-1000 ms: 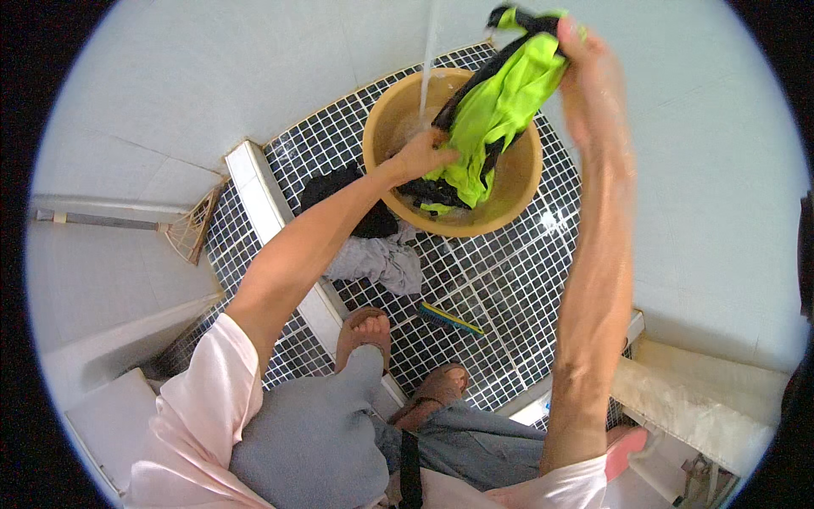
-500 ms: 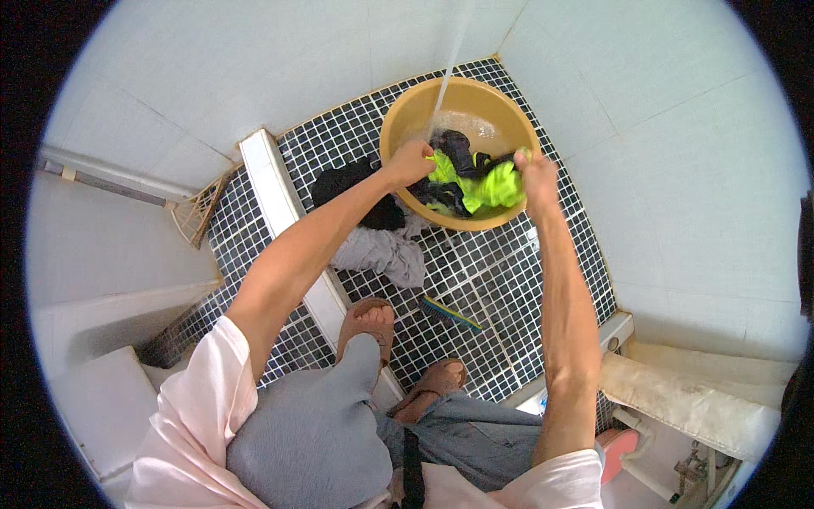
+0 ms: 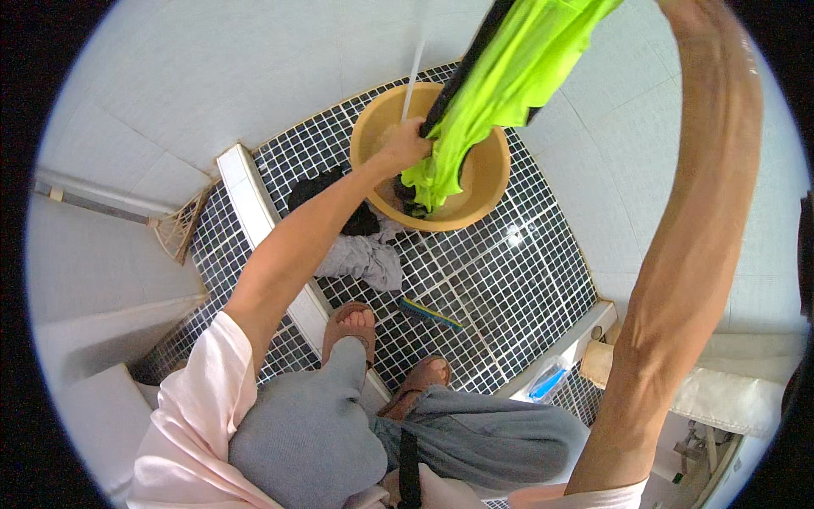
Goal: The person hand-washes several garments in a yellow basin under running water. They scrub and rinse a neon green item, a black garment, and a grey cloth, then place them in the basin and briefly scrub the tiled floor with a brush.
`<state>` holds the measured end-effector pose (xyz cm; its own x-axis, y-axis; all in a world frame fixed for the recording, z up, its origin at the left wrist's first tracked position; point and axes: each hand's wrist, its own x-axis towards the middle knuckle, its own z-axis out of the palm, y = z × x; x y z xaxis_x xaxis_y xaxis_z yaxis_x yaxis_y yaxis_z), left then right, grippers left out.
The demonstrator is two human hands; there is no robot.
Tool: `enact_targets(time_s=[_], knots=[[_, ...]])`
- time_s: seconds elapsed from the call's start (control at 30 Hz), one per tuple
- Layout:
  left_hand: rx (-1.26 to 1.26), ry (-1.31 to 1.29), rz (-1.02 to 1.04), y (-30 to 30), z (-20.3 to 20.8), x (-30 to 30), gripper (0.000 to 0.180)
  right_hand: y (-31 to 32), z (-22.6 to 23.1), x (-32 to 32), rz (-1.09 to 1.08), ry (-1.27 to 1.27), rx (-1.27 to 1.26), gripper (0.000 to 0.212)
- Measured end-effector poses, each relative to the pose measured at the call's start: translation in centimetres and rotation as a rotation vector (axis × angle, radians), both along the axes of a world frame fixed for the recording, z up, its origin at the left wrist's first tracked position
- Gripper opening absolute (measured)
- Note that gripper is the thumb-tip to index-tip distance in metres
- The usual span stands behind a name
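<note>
A neon-green garment with black parts (image 3: 517, 72) is stretched up out of the tan basin (image 3: 496, 182), its lower end hanging inside. My left hand (image 3: 409, 144) is closed on the garment's black edge above the basin's left side. My right hand (image 3: 685, 7) is raised at the upper right, holding the garment's top end up; its fingers are cut off by the picture's edge. A thin stream of water (image 3: 413, 81) falls into the basin near my left hand. Dark wet cloth (image 3: 409, 197) lies in the basin beneath the green fabric.
Left of the basin, a black cloth (image 3: 360, 222) and a grey cloth (image 3: 363, 261) lie on the tiled floor. A brush (image 3: 431, 313) lies near my sandals (image 3: 415, 386). A white ledge (image 3: 246, 182) runs at left; a blue item (image 3: 549, 383) sits on the right-hand ledge.
My right hand has lifted one end of the green garment high up and to the right, pulling most of it from the basin. My left hand stays over the basin, still gripping it.
</note>
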<state>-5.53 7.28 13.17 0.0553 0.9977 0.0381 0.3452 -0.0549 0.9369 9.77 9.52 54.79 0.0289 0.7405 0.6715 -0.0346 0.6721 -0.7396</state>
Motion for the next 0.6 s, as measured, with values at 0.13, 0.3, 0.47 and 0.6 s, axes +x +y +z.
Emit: enact_targets(time_s=[0.13,0.3,0.47,0.6], knots=[[0.06,0.09,0.25,0.1,-1.5,-3.0,0.022,2.2,-6.6,4.5,-0.069,-0.033,-0.369,0.027],[0.039,0.208,0.215,-2.3,-3.2,-3.7,0.028,3.2,-18.7,5.0,-0.054,0.279,-0.724,0.023],[0.13,0.214,0.118,-6.0,0.9,2.7,0.037,2.5,-18.3,4.4,0.07,0.314,-0.675,0.029],[0.29,0.312,0.178,-4.7,6.6,4.9,0.037,-0.5,-14.4,3.3,0.209,0.207,-0.609,0.023]])
